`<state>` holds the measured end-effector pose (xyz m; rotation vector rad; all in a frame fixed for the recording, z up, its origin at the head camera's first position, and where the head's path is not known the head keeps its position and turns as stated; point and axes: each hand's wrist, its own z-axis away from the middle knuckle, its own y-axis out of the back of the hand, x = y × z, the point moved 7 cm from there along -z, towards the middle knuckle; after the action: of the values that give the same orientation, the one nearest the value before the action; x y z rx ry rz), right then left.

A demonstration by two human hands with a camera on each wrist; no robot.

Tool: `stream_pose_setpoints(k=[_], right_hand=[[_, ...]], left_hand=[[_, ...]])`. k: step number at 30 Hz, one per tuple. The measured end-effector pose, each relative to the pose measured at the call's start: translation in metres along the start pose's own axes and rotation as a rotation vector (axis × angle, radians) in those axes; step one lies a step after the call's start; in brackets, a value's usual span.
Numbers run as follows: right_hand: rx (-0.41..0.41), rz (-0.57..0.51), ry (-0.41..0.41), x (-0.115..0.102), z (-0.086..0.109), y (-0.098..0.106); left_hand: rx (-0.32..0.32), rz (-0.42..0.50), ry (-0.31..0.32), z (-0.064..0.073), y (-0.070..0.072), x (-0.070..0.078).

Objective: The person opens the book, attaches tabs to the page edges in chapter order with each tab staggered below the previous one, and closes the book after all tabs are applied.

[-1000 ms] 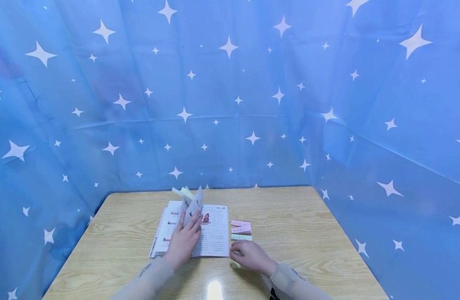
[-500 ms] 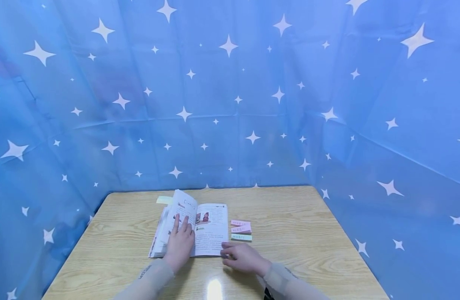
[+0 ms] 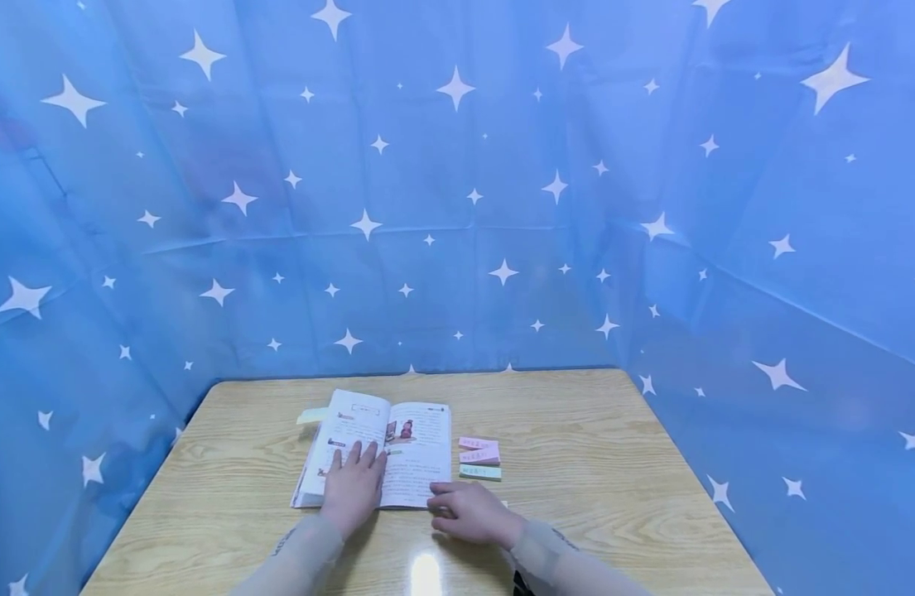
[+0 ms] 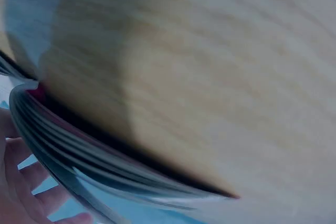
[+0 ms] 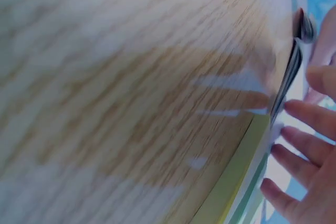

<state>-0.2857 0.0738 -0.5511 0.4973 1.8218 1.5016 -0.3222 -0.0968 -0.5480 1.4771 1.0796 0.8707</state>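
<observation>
An open book [image 3: 420, 463] with printed text and small colour pictures lies on the table. My left hand [image 3: 353, 487] rests on its left page, fingers spread; the left wrist view shows those fingers [image 4: 44, 195] over the thick page stack [image 4: 105, 150]. At the lower right corner, my right hand [image 3: 474, 511] lies with loosely extended fingers right at the page edge. In the right wrist view, the right hand [image 5: 310, 156] is beside the book's edge [image 5: 289, 74], and nothing shows in its grasp. A pale green tab [image 3: 312, 415] sticks out past the left page.
Two pink sticky-note pads [image 3: 479, 455] and a light green pad [image 3: 480, 472], with handwriting, lie right of the book. A yellowish pad [image 5: 231, 182] is mostly hidden behind my right hand in the head view. A blue star-patterned curtain [image 3: 427, 182] surrounds the wooden table [image 3: 576, 430].
My left hand has brought the raised pages down flat on the left side, and the tab swung left with them. My right hand has moved left from the sticky pads to the book's corner.
</observation>
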Motion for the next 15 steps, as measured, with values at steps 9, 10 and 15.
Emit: stream_pose_setpoints(k=[9,10,15], right_hand=[[-0.026,0.017,-0.018,0.003,-0.006,-0.009],[-0.027,0.019,-0.021,0.003,-0.006,-0.01],[-0.052,0.004,-0.053,0.005,-0.007,-0.011]], left_hand=[[-0.06,0.151,0.118,-0.004,-0.014,-0.017],[-0.063,0.168,0.132,-0.005,-0.015,-0.02],[-0.13,0.258,0.188,-0.013,-0.021,-0.035]])
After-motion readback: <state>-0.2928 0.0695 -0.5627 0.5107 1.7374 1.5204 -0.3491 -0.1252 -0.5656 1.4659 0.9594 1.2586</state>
